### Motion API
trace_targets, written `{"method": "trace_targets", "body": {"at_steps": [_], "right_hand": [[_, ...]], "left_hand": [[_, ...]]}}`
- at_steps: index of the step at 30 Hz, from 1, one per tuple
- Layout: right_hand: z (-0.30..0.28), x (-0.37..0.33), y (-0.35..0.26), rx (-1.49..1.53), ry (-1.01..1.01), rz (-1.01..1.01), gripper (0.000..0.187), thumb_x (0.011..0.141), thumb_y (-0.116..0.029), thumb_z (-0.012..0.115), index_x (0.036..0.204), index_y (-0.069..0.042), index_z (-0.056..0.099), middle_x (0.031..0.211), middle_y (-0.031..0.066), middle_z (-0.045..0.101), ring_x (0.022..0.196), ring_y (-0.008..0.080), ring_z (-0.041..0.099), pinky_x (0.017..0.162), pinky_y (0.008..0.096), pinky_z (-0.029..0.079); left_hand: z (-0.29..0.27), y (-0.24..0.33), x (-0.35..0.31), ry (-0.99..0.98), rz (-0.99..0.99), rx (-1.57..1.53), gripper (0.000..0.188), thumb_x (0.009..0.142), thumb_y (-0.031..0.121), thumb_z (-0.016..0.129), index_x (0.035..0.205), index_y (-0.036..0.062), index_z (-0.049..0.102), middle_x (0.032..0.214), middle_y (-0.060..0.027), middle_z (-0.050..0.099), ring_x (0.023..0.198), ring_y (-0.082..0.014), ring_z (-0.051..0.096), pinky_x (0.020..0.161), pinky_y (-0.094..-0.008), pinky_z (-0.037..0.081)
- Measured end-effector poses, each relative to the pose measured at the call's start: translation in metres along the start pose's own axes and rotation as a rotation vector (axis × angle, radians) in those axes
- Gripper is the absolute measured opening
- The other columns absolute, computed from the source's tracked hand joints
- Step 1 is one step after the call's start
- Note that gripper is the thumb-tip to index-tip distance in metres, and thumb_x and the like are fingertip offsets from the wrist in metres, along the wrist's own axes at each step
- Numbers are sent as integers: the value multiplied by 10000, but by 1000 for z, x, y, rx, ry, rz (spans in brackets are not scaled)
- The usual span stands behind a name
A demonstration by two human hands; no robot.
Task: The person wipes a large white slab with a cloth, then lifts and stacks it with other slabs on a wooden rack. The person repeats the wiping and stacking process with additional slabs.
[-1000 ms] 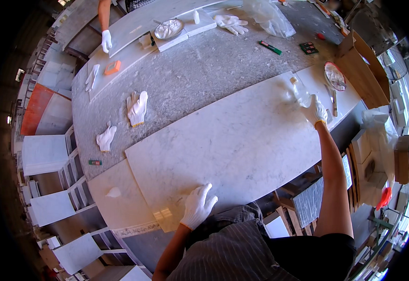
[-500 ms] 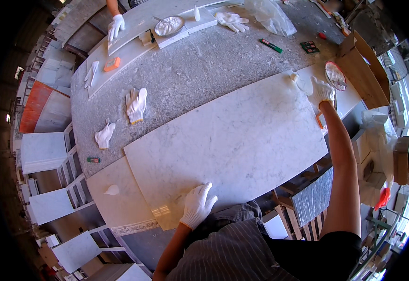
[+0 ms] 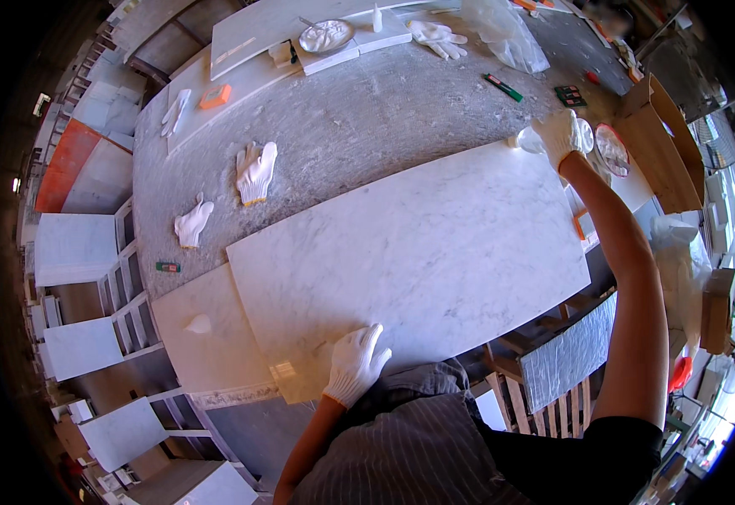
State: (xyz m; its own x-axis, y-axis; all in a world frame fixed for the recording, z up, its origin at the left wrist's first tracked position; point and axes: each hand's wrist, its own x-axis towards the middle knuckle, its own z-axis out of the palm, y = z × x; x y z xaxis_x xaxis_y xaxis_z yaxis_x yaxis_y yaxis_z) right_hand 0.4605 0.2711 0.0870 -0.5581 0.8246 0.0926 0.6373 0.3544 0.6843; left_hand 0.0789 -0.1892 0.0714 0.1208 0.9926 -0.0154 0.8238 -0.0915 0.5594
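Note:
A large white-grey veined marble slab (image 3: 409, 252) lies in front of me on the worktable. My left hand (image 3: 357, 364), in a white knit glove, rests at the slab's near edge with thumb and fingers apart, holding nothing. At the slab's far right corner, my gloved right hand (image 3: 559, 135) is closed around a clear bottle (image 3: 530, 140), which lies sideways in the grip. Its pale narrow end points left, and a round end shows right of the hand. Just beyond is a red-rimmed bowl of white paste (image 3: 611, 150).
Loose white gloves (image 3: 255, 172) lie on the grey tabletop (image 3: 367, 126). Farther back are a metal bowl of white paste (image 3: 326, 35), a small white bottle (image 3: 376, 18) and a plastic bag (image 3: 502, 34). A cardboard box (image 3: 660, 139) stands at right; a wooden pallet (image 3: 544, 412) is below the slab.
My right hand has moved slightly up and left and closed around the bottle. The left hand stays put. Another person's gloved hand at the far left has gone out of view.

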Motion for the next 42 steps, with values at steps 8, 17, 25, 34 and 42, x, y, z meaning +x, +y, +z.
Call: {"method": "trace_targets", "body": {"at_steps": [8,17,25,34,42], "right_hand": [[-50,15,-26,-27,-59,-106,135,843,-207,618,969,-234,660,822,27,650,833,235,640,716,416,401],[-84,26,-60,13,-51,-178,154,852,-206,628,1002,-227,660,865,24,662,888,230,646,734,411,407],[-132,37,-96,-14,-79,-208,176,861,-206,624,1030,-235,665,884,18,665,926,226,648,765,404,406],[-173,48,-139,47,-30,-263,167,816,-218,673,981,-224,703,911,19,697,943,226,671,794,400,431],[-224,57,-182,121,0,-327,174,779,-218,709,952,-211,714,883,25,707,921,236,686,789,405,445]], "left_hand": [[-3,1,-7,53,-22,-21,493,838,280,723,1234,20,588,1071,-155,660,953,-341,633,815,-455,501],[-4,-6,-20,36,-81,-34,488,848,304,706,1231,22,594,1103,-153,656,993,-336,623,850,-465,489],[-7,-19,-45,63,-130,-10,500,856,330,689,1245,30,591,1131,-142,651,1030,-322,614,880,-459,479],[-16,-33,-76,108,-180,-1,490,862,333,680,1243,37,595,1152,-132,649,1041,-322,610,889,-460,477],[-29,-44,-102,109,-240,-10,494,861,328,681,1248,34,595,1179,-136,646,1066,-324,606,907,-461,475]]}}
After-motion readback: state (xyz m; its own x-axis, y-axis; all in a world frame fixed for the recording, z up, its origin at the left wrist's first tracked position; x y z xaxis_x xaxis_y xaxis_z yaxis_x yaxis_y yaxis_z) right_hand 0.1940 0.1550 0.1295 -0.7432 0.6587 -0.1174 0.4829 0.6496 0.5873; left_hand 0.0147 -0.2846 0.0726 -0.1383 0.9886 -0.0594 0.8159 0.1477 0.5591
